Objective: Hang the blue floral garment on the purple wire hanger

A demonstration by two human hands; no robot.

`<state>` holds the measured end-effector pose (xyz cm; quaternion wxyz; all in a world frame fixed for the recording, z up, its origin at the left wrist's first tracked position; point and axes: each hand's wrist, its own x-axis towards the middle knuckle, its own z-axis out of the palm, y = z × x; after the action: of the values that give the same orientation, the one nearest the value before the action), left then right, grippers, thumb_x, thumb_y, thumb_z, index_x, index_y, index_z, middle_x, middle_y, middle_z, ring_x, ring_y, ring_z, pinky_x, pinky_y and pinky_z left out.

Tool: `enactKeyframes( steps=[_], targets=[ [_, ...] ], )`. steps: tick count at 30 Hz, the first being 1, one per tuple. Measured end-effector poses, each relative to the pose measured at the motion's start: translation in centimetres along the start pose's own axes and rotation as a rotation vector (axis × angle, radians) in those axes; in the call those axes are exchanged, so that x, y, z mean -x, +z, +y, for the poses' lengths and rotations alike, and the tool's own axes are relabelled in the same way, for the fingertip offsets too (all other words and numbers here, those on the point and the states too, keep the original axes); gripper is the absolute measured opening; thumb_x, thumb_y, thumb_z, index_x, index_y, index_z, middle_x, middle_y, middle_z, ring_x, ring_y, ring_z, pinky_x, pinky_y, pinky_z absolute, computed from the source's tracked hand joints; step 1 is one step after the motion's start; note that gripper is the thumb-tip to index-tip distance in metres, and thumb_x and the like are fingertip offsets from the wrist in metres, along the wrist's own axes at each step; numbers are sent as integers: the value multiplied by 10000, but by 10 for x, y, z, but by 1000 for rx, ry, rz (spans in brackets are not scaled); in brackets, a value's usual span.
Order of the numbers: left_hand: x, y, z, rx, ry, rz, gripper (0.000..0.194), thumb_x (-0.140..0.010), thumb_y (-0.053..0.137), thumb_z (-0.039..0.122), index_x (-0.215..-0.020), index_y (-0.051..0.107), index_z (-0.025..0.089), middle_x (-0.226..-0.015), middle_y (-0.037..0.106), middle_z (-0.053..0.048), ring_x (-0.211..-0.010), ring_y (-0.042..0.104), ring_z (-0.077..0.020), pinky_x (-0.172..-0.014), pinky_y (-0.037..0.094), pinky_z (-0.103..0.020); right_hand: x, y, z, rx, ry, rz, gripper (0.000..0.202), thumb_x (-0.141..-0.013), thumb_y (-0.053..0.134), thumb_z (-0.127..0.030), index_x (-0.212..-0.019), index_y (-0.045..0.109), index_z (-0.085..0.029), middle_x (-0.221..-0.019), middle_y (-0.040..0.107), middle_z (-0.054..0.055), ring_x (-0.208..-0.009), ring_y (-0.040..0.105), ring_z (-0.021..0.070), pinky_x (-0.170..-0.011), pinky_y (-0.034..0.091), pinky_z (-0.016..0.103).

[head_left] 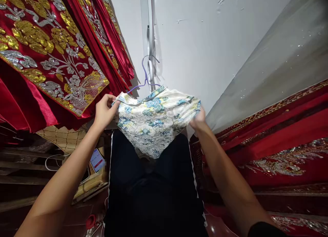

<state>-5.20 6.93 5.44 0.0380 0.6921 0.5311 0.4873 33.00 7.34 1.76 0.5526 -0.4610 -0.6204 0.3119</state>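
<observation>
A white garment with blue and yellow flowers [151, 122] hangs in front of me on a purple wire hanger [146, 76]. The hanger's hook points up in front of a grey strap or pole on the wall; whether it is hooked there I cannot tell. My left hand [105, 108] pinches the garment's upper left edge between thumb and fingers. At the right edge, my right hand [198, 119] grips the sleeve; its fingers are partly hidden behind the cloth and slightly blurred. Below, the garment tapers to a point above my dark trousers.
Red cloth with gold and silver sequins [51, 42] hangs at upper left. More red embroidered fabric [282, 151] lies on the right beneath sheer grey cloth [276, 69]. A lit phone [97, 160] rests on bamboo furniture [91, 187] at lower left, near a white cable [51, 158].
</observation>
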Motion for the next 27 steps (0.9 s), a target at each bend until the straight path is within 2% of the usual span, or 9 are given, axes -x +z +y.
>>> enactKeyframes(
  steps=[4, 10, 12, 14, 16, 18, 20, 24, 27],
  targets=[
    [4, -1, 1, -55, -27, -38, 298, -917, 592, 464, -874, 662, 178, -794, 669, -18, -730, 601, -163, -703, 462, -271, -17, -18, -10, -132, 3, 103, 695, -831, 453, -838, -1077, 717, -244, -1003, 728, 126, -1051, 679, 328, -831, 548, 462],
    [-20, 6, 30, 61, 80, 38, 413, -1016, 434, 480, -1288, 600, 217, -1268, 671, -94, -1143, 619, -235, -1010, 449, -364, -41, -1, -76, -78, -144, 88, 652, -924, 400, -767, -1042, 730, -217, -906, 710, 102, -1051, 684, 284, -873, 538, 432],
    [-21, 6, 26, 45, 61, 13, 416, -993, 480, 502, -1240, 636, 206, -1203, 699, -88, -1093, 638, -239, -977, 468, -358, -31, 9, -94, -89, -133, -52, 641, -901, 451, -773, -1022, 744, -216, -867, 707, 84, -999, 695, 267, -834, 553, 413],
    [-16, 7, 17, 43, 6, -52, 390, -952, 544, 518, -1063, 701, 179, -1004, 738, -68, -931, 668, -222, -869, 507, -332, -13, 13, -105, -119, -72, -334, 643, -847, 520, -796, -982, 762, -216, -837, 714, 77, -941, 701, 257, -785, 568, 390],
    [-6, 11, 10, 99, -49, -113, 412, -959, 519, 529, -913, 717, 170, -881, 736, -64, -835, 670, -208, -802, 522, -320, 4, 14, -105, -177, 11, -670, 705, -819, 505, -834, -961, 777, -200, -842, 733, 97, -902, 705, 259, -756, 577, 383],
    [4, 16, 12, 220, -53, -130, 449, -985, 464, 539, -892, 717, 179, -918, 742, -80, -885, 684, -212, -850, 530, -337, 14, 18, -96, -207, 85, -876, 736, -849, 468, -819, -1003, 780, -172, -908, 752, 129, -904, 708, 265, -780, 579, 394],
    [11, 22, 26, 360, 18, -148, 442, -991, 463, 545, -919, 718, 191, -999, 740, -93, -990, 688, -224, -949, 519, -368, 14, 28, -79, -144, 107, -812, 639, -891, 520, -724, -1101, 755, -168, -1030, 751, 141, -968, 699, 266, -867, 561, 413],
    [19, 18, 84, 517, 198, -347, 443, -976, 481, 582, -988, 732, 217, -1072, 728, -102, -1087, 681, -266, -1035, 497, -436, 1, 58, -43, 89, -82, -355, 532, -902, 629, -561, -1344, 617, -265, -1436, 562, 107, -1308, 531, 277, -1094, 423, 433],
    [23, 6, 122, 587, 256, -494, 475, -956, 482, 630, -1067, 730, 240, -1176, 711, -109, -1180, 648, -303, -1077, 477, -483, -2, 67, -33, 51, -179, -375, 477, -913, 600, -575, -1281, 632, -273, -1393, 563, 83, -1293, 520, 261, -1047, 440, 381]
  ],
)
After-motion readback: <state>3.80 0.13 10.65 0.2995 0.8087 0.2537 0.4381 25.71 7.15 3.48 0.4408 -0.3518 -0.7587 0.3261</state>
